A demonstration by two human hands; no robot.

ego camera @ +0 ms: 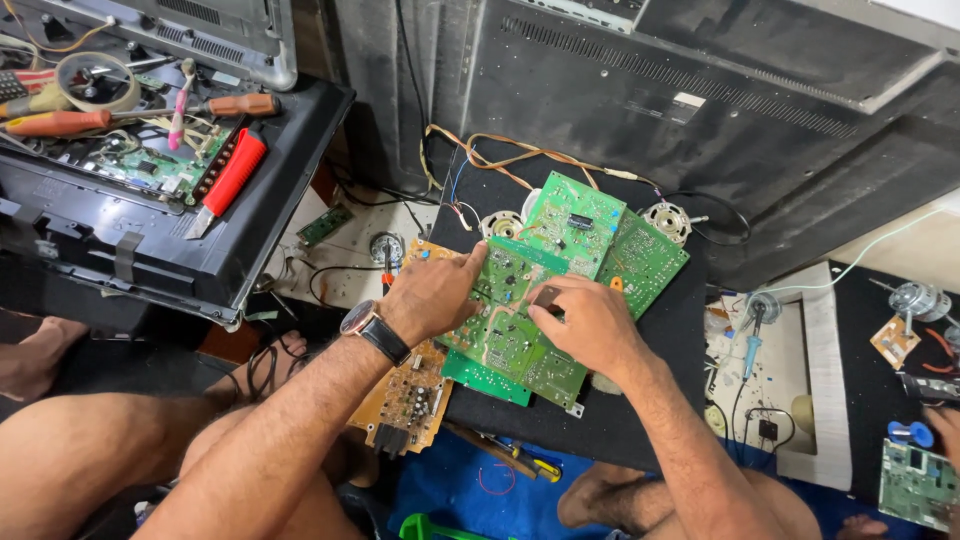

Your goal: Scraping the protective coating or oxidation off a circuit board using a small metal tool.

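Observation:
A pile of green circuit boards (pixel 520 320) lies on a black panel (pixel 640 400) in front of me. My left hand (pixel 432 292), with a wristwatch on the wrist, rests on the left edge of the top board, its index finger pointing onto it. On the same board, my right hand (pixel 585 322) presses down and pinches a small dark part (pixel 546 295) between thumb and fingers. Under my left forearm an orange-brown board (pixel 408 395) with several components sticks out. Two more green boards (pixel 575 222) lie behind the pile.
An open black device (pixel 150 210) at left holds screwdrivers (pixel 60 122), a red utility knife (pixel 232 172) and a tape roll (pixel 95 80). A large dark TV back panel (pixel 700 90) leans behind. Small motors (pixel 668 220), a soldering iron (pixel 752 345) and another green board (pixel 915 485) lie at right.

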